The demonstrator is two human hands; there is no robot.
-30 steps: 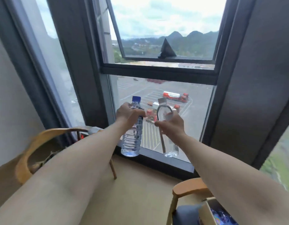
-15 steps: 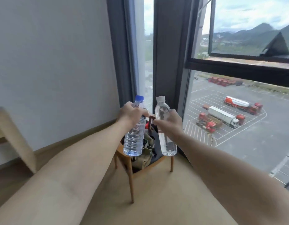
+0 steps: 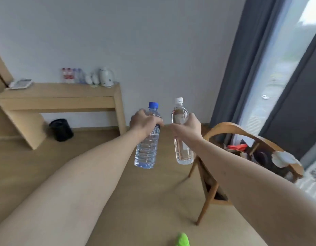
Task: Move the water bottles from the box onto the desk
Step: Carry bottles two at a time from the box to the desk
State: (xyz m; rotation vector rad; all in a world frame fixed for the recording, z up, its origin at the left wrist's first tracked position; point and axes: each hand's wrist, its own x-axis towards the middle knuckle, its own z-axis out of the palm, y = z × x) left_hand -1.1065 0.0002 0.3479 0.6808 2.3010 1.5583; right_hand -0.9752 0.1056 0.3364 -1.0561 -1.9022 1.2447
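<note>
My left hand (image 3: 143, 123) grips a clear ribbed water bottle with a blue cap (image 3: 147, 150) around its upper body. My right hand (image 3: 189, 127) grips a smooth clear bottle with a white cap (image 3: 182, 151). Both bottles are held upright in the air at arm's length, side by side, over the floor. The wooden desk (image 3: 65, 96) stands against the far wall at the left, well beyond the bottles. Several small bottles (image 3: 72, 76) stand at its back edge. The box is out of view.
A white kettle (image 3: 106, 78) and cups sit on the desk, a phone (image 3: 20, 84) at its left end. A black bin (image 3: 61, 129) stands under it. A wooden chair (image 3: 242, 157) loaded with items is at the right by the curtain and window. A green shoe tip (image 3: 183, 239) shows below.
The view has swung left from the window to the wall and desk. Both hands still hold the bottles out in front; the chair has shifted to the right side.
</note>
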